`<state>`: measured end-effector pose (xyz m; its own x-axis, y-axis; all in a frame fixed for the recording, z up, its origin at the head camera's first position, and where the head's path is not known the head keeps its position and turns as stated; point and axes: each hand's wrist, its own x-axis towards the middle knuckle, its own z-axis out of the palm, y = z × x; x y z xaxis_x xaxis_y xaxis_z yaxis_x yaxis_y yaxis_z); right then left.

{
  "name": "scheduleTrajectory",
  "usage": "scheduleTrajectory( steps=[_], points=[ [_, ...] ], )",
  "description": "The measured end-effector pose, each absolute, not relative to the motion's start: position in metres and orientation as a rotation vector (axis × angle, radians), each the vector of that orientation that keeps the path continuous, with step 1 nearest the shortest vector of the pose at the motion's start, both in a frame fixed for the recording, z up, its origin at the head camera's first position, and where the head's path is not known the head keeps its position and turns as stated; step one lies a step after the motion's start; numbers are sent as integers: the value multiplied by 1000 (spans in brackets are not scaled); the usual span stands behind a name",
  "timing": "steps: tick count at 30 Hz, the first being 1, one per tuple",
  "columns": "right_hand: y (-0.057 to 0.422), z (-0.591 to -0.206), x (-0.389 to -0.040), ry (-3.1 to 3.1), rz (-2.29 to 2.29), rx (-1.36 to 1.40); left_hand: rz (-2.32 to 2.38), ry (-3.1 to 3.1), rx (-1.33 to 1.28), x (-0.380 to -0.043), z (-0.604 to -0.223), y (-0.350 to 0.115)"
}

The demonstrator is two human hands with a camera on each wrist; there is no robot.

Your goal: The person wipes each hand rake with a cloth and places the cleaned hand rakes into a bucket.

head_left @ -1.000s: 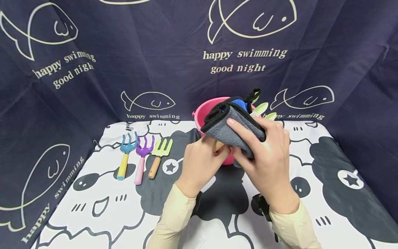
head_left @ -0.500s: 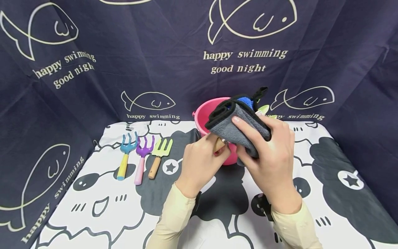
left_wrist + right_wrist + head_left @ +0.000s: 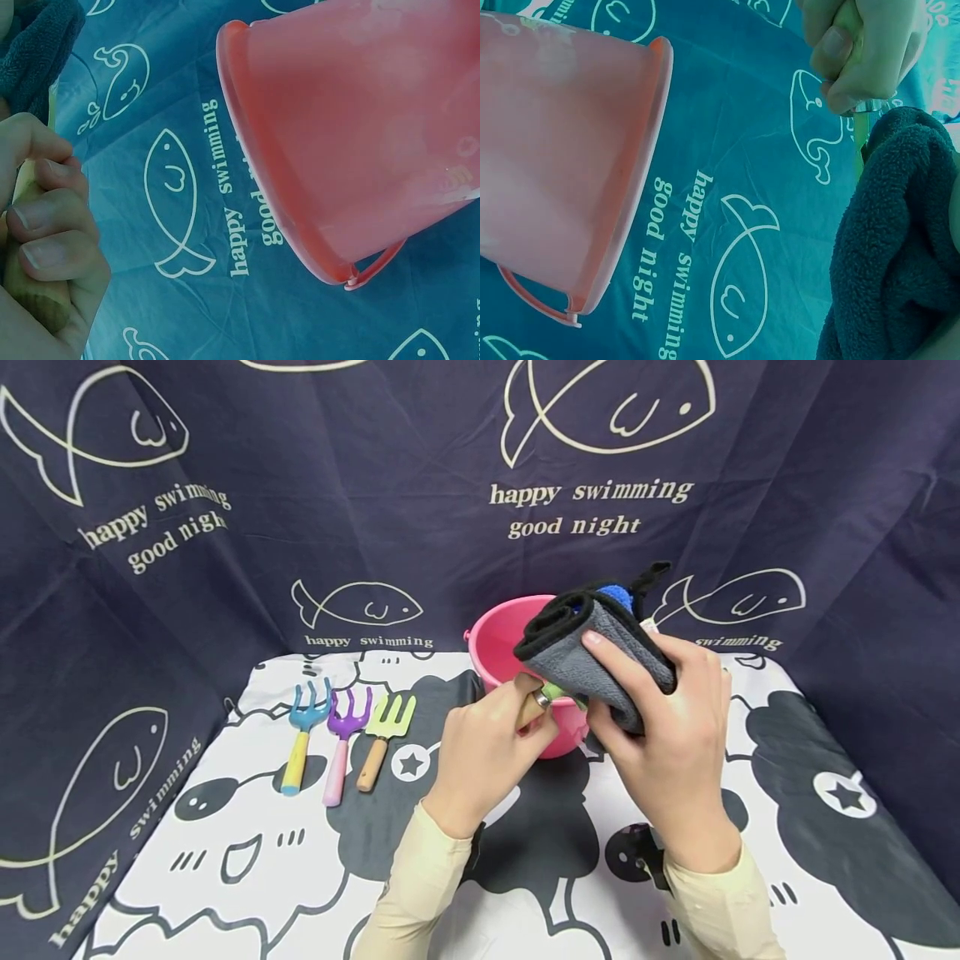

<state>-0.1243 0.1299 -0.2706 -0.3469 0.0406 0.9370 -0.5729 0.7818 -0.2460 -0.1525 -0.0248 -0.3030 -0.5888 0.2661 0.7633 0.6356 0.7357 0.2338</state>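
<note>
My left hand curls round the wooden handle of a hand rake, whose green neck emerges past a metal collar. My right hand grips a folded grey cloth with black edging and a blue inner side, wrapped over the rake's far part. The cloth and right hand hide the rake's tines in the head view. In the right wrist view, the cloth bunches right beside the green neck. Both hands are raised in front of a pink bucket.
Three small garden forks lie side by side at the left: a blue one, a purple one and a green one. A sheep-print cloth covers the table. Dark fish-print fabric hangs behind.
My right hand and the cloth have slid right along the rake, exposing its collar and green neck. The green tips seen earlier beyond the cloth are now covered. My left hand stays almost still.
</note>
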Motion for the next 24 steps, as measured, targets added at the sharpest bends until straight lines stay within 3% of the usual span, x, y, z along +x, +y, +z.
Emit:
scheduleTrajectory(
  steps=[24],
  points=[
    [138,-271,-126,-1854,693,320,-624,-2240,-675,-151,-301,-27]
  ],
)
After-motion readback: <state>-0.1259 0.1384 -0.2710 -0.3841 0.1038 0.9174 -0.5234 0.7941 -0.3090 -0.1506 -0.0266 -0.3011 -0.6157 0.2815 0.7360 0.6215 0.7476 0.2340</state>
